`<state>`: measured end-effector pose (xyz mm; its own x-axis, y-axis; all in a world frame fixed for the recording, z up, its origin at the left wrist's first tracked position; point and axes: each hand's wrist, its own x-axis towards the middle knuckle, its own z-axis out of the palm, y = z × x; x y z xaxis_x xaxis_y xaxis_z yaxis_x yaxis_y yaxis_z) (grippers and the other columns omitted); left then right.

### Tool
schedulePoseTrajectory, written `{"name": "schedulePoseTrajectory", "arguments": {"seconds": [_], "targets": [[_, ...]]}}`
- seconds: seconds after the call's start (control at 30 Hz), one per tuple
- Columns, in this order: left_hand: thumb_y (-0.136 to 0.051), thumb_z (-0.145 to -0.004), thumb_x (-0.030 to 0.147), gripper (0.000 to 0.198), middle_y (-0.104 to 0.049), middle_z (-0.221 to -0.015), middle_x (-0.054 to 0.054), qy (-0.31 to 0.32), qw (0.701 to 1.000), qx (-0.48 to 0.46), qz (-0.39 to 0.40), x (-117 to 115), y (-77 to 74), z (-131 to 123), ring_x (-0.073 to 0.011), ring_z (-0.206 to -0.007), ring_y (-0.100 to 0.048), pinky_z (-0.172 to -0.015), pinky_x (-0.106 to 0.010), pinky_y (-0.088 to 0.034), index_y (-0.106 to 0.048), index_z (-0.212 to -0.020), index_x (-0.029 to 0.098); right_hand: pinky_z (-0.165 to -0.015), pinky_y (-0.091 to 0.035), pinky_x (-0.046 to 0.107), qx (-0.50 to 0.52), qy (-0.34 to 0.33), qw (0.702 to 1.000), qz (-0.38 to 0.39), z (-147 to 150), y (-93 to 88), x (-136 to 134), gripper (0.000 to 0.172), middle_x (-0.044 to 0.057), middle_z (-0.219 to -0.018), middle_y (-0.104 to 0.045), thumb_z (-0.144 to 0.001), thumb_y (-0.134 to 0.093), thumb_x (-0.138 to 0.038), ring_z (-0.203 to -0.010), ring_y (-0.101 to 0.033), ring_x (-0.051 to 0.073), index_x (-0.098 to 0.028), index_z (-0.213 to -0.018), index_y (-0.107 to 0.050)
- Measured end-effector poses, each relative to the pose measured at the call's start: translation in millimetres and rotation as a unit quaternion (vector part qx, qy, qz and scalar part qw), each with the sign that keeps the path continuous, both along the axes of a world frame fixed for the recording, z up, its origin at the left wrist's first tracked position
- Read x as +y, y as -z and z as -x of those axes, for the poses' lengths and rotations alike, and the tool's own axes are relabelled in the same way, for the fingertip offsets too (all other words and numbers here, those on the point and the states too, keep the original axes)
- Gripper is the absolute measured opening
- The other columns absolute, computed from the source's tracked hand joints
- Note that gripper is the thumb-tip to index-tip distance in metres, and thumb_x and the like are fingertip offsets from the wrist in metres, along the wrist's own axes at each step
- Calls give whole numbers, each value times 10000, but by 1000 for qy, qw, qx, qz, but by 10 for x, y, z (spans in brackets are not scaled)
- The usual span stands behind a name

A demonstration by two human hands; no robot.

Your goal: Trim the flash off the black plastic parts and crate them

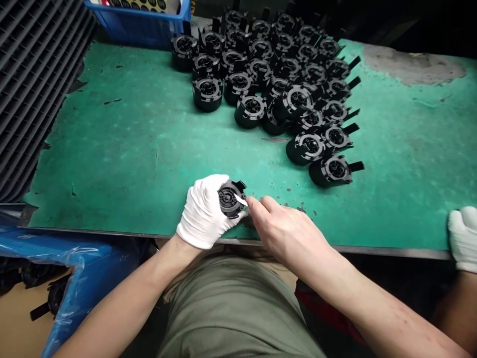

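My left hand [203,211], in a white glove, is wrapped round a round black plastic part [228,198] near the table's front edge. The part's ringed face is turned up, and a dark tab sticks out at its upper right. My bare right hand [278,223] is closed on a small blade [240,200] whose pale tip reaches over the right side of the part's face. The blade's handle is hidden inside my fingers.
Several similar black parts [250,110] stand on the green table [122,139]. A blue bin [141,25] is at the back, ribbed dark trays [37,74] at left, a blue-lined box [93,268] at lower left. Another person's gloved hand [464,238] rests at the right edge.
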<state>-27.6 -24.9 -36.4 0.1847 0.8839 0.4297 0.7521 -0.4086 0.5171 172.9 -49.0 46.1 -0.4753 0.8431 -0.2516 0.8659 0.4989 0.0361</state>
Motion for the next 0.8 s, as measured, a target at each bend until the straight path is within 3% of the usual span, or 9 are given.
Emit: {"name": "schedulePoseTrajectory", "arguments": {"seconds": [0.27, 0.37, 0.43, 0.5, 0.57, 0.63, 0.7, 0.8], "targets": [[-807, -793, 679, 886, -676, -1297, -180, 3, 1000, 1, 5, -12, 35, 1, -352, -1168, -683, -1013, -478, -535, -461, -1428, 167, -506, -144, 361, -10, 8, 1000, -2, 26, 1, -9, 268, 41, -868, -612, -972, -496, -72, -574, -546, 152, -173, -1202, -590], [-823, -785, 666, 928, -669, -1334, -197, 8, 1000, -7, 12, 18, 36, 46, -373, -1205, -680, -1039, -504, -537, -438, -1465, 165, -502, -237, 332, 37, -14, 999, -34, -86, 55, -19, 412, 44, -890, -645, -962, -502, -56, -657, -597, 165, -158, -1356, -563], [-854, -774, 613, 952, -656, -1384, -211, 57, 998, -5, 27, 101, -11, 117, -384, -1262, -667, -1074, -515, -535, -421, -1493, 163, -552, -356, 287, 106, -27, 992, -55, -228, 104, -23, 467, 41, -920, -678, -991, -475, -58, -740, -637, 162, -175, -1440, -532], [-885, -761, 531, 970, -632, -1451, -211, 150, 987, 7, 63, 223, -98, 207, -383, -1337, -640, -1128, -513, -525, -408, -1523, 168, -669, -467, 256, 186, -20, 980, -63, -391, 154, -6, 418, 39, -969, -716, -1053, -438, -104, -830, -678, 156, -202, -1445, -544], [-894, -757, 426, 991, -603, -1513, -192, 240, 964, 20, 116, 341, -199, 284, -363, -1387, -619, -1169, -495, -517, -380, -1569, 184, -745, -517, 258, 244, 13, 967, -69, -532, 198, 37, 347, 39, -986, -745, -1102, -413, -173, -851, -707, 151, -201, -1409, -572], [-865, -766, 312, 1019, -555, -1574, -177, 281, 947, 30, 154, 408, -273, 315, -344, -1433, -589, -1201, -486, -503, -320, -1622, 209, -729, -533, 265, 272, 42, 959, -67, -621, 234, 100, 300, 43, -974, -763, -1123, -414, -230, -820, -725, 153, -187, -1358, -596], [-868, -757, 316, 1075, -492, -1615, -203, 275, 949, 41, 150, 405, -297, 294, -368, -1485, -529, -1224, -518, -477, -275, -1648, 205, -733, -546, 277, 278, 45, 958, -49, -660, 260, 175, 272, 67, -1032, -773, -1125, -439, -274, -865, -744, 171, -175, -1308, -614], [-920, -683, 590, 1159, -533, -1502, -262, 198, 973, 62, 105, 332, -262, 223, -462, -1413, -544, -1156, -622, -496, -363, -1599, 148, -794, -556, 300, 254, 10, 967, -14, -676, 273, 304, 301, 104, -1162, -749, -1122, -454, -303, -995, -740, 200, -163, -1334, -616]]}}
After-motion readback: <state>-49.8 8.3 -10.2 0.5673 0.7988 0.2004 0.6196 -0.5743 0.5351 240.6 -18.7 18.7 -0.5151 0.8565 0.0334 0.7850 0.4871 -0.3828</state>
